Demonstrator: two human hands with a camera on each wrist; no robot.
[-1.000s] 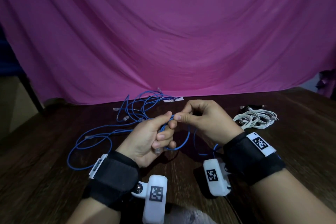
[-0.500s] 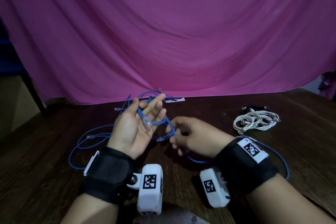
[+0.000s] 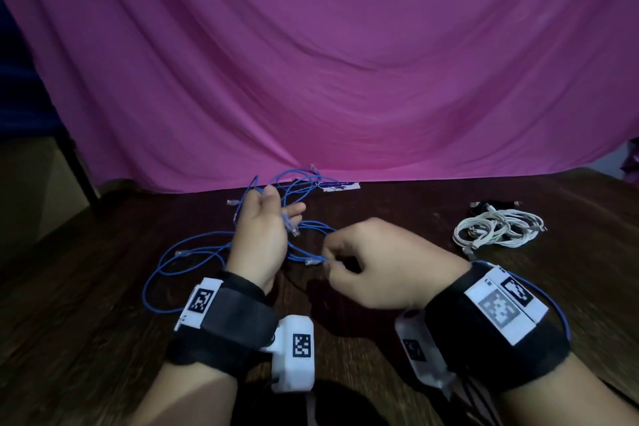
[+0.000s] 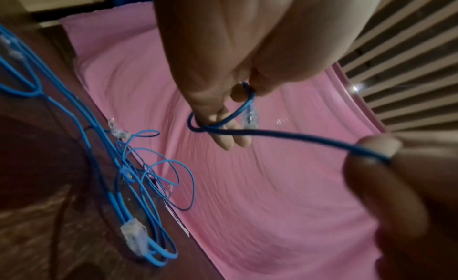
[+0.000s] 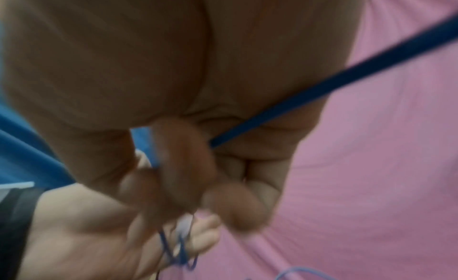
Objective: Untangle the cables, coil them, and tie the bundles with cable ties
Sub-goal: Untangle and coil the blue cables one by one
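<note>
A thin blue cable (image 3: 306,254) with a clear plug (image 3: 293,229) runs between my hands above the wooden table (image 3: 103,322). My left hand (image 3: 276,214) is raised with its fingers straight. One loop of the cable (image 4: 297,136) goes round those fingers, and the thumb presses the plug end (image 4: 250,115) against them. To the right and lower, my right hand (image 3: 332,263) pinches the same cable between thumb and fingertips (image 4: 371,151). The cable's slack trails past my right wrist (image 3: 553,301). More blue cables (image 3: 193,245) lie tangled on the table behind and left of my hands.
A coiled white cable bundle (image 3: 498,228) lies at the right, with a dark item (image 3: 491,206) just behind it. A small white packet (image 3: 340,186) sits at the table's far edge under the pink cloth backdrop (image 3: 345,79).
My hands, pinched together a second ago, have parted. The left hand opened its fingers and lifted away from me. The right hand dropped, drawing the cable round the left fingers.
</note>
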